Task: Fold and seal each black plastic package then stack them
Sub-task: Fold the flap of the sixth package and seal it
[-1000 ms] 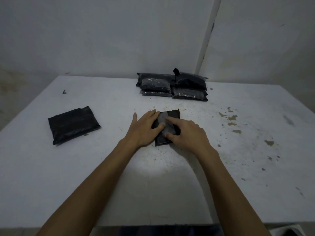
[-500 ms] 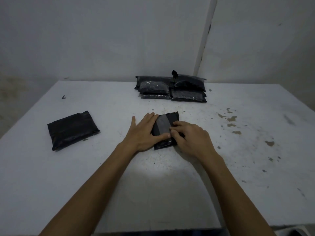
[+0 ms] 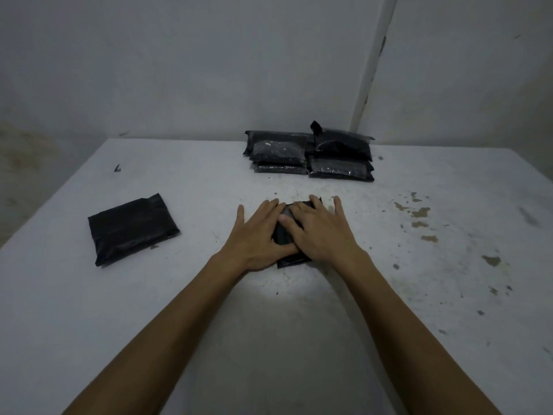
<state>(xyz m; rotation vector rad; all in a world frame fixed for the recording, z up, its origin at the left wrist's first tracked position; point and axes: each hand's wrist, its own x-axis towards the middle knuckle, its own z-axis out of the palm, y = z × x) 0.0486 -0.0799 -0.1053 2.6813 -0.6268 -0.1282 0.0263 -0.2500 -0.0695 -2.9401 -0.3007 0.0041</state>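
A small black plastic package [image 3: 284, 238] lies on the white table [image 3: 179, 295] in front of me, mostly covered by my hands. My left hand [image 3: 257, 235] lies flat on its left side with fingers straight. My right hand [image 3: 320, 232] presses flat on its right side, fingers spread, overlapping the left fingertips. At the back of the table stands a stack of black packages [image 3: 311, 157] in two piles. Another black package [image 3: 131, 227] lies alone at the left.
The table top carries brown stains [image 3: 419, 217] on the right and a small dark scrap [image 3: 117, 168] at the far left. A grey wall with a vertical white strip [image 3: 371, 70] stands behind the table.
My right hand has flattened out and slid forward over the package; before, its fingers were curled at the fold. The left hand stays pressed on the left side.
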